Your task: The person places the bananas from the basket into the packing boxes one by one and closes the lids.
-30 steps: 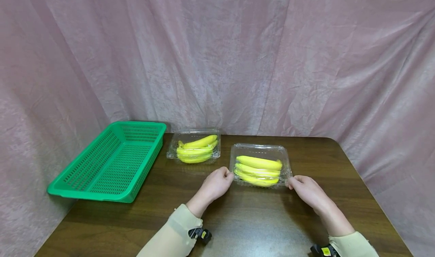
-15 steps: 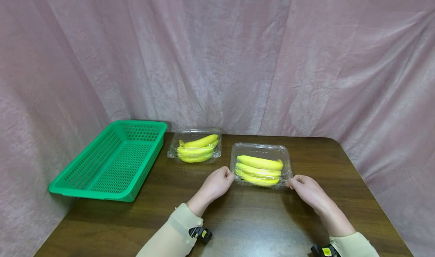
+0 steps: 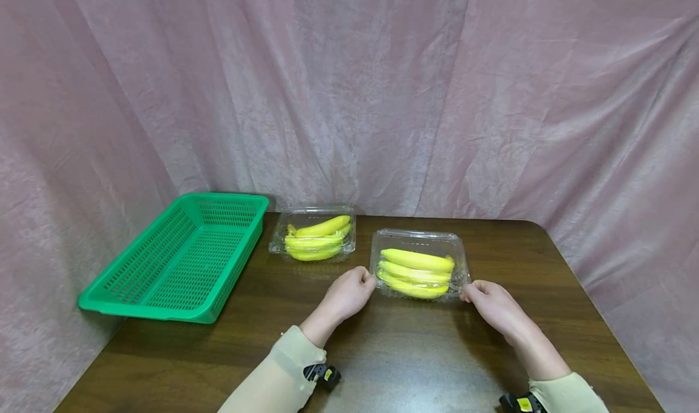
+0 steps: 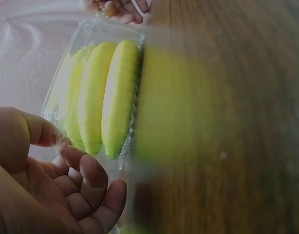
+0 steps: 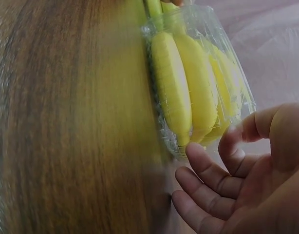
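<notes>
A clear plastic clamshell box (image 3: 417, 237) with several yellow bananas (image 3: 416, 273) in it stands on the table, its lid down. My left hand (image 3: 349, 293) is at its front left corner; in the left wrist view, thumb and forefinger pinch the plastic edge while the other fingers curl loosely below. At the front right corner, my right hand (image 3: 494, 307) pinches the edge in the same way, as the right wrist view shows. Farther back and left sits a second clear clamshell box (image 3: 277, 243), also holding bananas (image 3: 317, 243).
A green perforated plastic basket (image 3: 210, 307) lies along the left side of the brown wooden table (image 3: 415, 352), with no contents showing. Pinkish curtains (image 3: 349, 97) hang behind the table and on both sides.
</notes>
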### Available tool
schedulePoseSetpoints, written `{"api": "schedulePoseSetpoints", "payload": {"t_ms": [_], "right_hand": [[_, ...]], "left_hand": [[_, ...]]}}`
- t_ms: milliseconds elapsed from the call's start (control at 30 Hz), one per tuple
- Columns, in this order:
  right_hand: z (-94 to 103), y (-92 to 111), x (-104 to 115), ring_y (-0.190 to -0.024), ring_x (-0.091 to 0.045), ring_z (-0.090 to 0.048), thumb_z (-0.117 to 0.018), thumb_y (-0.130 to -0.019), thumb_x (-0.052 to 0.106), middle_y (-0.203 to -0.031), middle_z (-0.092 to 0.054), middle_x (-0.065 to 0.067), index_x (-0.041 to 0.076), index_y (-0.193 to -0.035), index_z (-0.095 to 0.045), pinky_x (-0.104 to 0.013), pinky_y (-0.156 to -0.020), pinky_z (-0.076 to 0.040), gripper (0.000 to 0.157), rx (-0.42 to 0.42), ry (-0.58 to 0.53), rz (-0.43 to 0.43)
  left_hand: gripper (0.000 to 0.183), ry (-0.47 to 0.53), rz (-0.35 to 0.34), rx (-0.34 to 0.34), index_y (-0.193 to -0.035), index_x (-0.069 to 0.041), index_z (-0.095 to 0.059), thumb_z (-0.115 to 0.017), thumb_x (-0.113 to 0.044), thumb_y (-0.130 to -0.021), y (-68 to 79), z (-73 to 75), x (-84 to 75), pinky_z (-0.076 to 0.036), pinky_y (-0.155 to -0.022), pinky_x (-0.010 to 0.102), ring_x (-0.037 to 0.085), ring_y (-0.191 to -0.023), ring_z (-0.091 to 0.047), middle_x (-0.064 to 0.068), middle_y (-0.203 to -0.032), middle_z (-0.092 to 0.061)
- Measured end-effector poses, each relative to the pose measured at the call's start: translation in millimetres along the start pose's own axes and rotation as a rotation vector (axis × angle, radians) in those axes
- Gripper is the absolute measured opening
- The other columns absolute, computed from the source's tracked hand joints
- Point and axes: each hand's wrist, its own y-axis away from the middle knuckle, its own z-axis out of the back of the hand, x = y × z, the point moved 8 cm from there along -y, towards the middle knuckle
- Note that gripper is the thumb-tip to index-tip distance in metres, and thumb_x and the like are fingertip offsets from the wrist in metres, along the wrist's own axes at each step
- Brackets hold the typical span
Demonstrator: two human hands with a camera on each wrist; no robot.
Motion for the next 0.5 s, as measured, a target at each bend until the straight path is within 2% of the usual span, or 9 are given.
{"api": "schedulePoseSetpoints", "payload": {"t_ms": [267, 500], "right_hand": [[3.5, 1.5, 0.2, -0.101, -0.025, -0.057, -0.054, -0.109, 0.026, -0.111, -0.071, -0.008, 0.007, -0.104, -0.075, -0.039, -0.086, -0.045, 0.029, -0.006, 0.035, 0.000], [4.5, 3.7, 1.3, -0.119, -0.032, -0.063, -0.054, -0.112, 0.030, -0.124, -0.074, -0.014, 0.005, -0.113, -0.078, -0.046, -0.099, -0.048, 0.035, -0.007, 0.040, 0.006]], "left_hand": [[0.034, -0.043, -0.024, 0.002, -0.077, -0.016, -0.048, -0.054, -0.022, -0.109, 0.1, 0.7, -3.5, -0.035, -0.062, 0.033, 0.016, -0.062, -0.040, -0.001, -0.070, -0.043], [0.034, -0.062, -0.052, -0.005, -0.079, -0.015, -0.054, -0.056, -0.024, -0.112, 0.8, 4.1, -5.5, -0.040, -0.065, 0.034, 0.017, -0.063, -0.044, -0.001, -0.070, -0.047]]}}
